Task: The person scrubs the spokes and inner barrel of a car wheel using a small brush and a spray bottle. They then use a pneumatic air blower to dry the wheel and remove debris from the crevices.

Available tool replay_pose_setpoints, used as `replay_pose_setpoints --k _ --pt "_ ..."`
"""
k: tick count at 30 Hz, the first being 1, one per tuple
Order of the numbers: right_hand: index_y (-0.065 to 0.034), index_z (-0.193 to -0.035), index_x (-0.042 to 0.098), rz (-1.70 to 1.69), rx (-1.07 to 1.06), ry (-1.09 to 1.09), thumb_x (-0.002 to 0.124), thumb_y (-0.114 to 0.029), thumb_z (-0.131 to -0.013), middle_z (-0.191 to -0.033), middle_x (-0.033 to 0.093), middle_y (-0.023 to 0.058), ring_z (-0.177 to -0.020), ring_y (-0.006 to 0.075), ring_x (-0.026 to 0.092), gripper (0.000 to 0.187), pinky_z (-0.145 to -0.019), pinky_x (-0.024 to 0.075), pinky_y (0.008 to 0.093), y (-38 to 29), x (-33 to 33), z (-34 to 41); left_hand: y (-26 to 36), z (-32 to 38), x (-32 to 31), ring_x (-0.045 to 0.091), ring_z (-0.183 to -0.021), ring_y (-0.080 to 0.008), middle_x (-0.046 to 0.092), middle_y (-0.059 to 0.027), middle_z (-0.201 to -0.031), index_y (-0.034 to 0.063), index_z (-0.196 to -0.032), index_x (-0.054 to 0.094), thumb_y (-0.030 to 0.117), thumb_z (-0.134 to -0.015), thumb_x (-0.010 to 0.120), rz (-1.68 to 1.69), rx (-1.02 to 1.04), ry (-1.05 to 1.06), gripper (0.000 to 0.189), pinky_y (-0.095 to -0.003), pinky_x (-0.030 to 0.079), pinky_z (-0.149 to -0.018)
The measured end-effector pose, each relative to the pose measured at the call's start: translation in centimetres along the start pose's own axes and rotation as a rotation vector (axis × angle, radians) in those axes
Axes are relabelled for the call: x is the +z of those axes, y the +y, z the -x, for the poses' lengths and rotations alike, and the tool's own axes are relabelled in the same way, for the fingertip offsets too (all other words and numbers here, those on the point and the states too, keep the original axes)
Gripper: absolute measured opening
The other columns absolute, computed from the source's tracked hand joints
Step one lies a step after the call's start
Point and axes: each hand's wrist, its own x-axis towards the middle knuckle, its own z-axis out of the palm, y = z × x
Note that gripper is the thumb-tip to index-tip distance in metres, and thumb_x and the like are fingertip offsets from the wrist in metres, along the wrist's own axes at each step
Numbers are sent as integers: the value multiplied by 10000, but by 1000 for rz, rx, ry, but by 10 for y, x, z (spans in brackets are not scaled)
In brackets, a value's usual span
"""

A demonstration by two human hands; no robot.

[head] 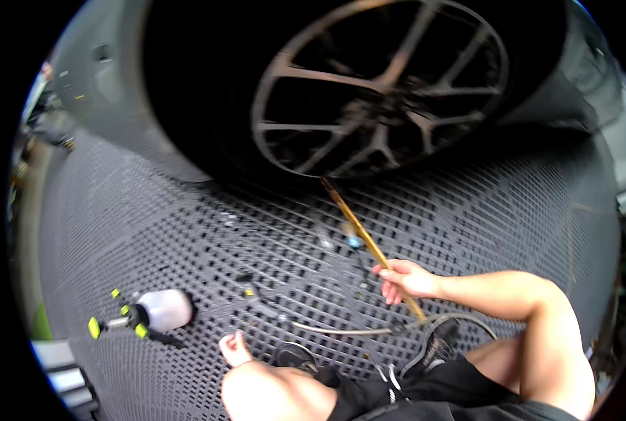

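My right hand grips a long, thin, yellow-brown stick, possibly wooden. Its dark far end reaches to the lower edge of a car wheel with split spokes. Beyond my left knee, my left hand shows only in part, with fingers curled; whether it holds anything is hidden. A pump sprayer with a translucent bottle and yellow-green parts lies to the left on the grid floor. A grey hose runs between my feet, passing near the stick's lower end.
A blurred small blue-and-tan object lies beside the stick on the perforated floor tiles. A dark car body panel curves around the wheel. Another person is at the far left. A wand-like piece with a yellow mark lies by the hose.
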Motion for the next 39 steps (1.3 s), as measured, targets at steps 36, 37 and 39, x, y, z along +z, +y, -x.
replay_pose_setpoints --k 36,37,39 --pt "-60 -881 597 -477 -650 1180 587 -336 -982 -768 655 83 -710 259 639 294 -670 508 428 8 -162 -162 328 216 290 647 -683 -170 608 -40 -816 76 -1186 509 570 -1048 496 118 -455 -1798 513 -297 516 -536" --pt "-49 -988 648 82 -403 1265 549 -352 -1003 -882 709 99 -831 241 673 319 -765 521 392 8 -101 -176 327 203 285 633 -636 -153 597 -32 -788 80 -1135 505 569 -1037 529 130 -376 -1670 499 -278 497 -494" --pt "-56 -1216 656 -256 -488 1102 490 -385 -1035 -1092 710 107 -1029 199 653 411 -925 488 340 49 -39 -186 332 207 293 599 -573 -125 575 -20 -754 73 -1074 504 568 -1026 565 118 -257 -1579 501 -256 469 -447"
